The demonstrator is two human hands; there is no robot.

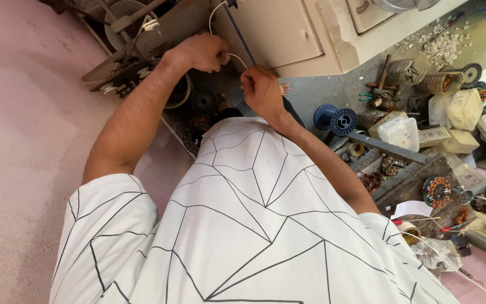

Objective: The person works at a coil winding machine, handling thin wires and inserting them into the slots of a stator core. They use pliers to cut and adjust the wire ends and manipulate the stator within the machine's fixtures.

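Note:
My left hand point(198, 52) is closed on a thin white wire point(235, 56) in front of my chest. Close to its right, my right hand point(261, 90) pinches the same wire lower down. The wire loops upward past a thin blue rod point(238, 28) toward a beige cabinet point(279, 31). My white shirt with black lines fills the lower part of the view. The exact finger grip is partly hidden by the backs of both hands.
A metal winding rig with a wheel point(127, 22) stands at the upper left. To the right lie a blue spool point(336, 119), plastic containers point(462, 110), hand tools point(381, 73), a copper-wound stator point(437, 191) and a wooden tray point(406, 169). Pink floor point(23, 141) spreads on the left.

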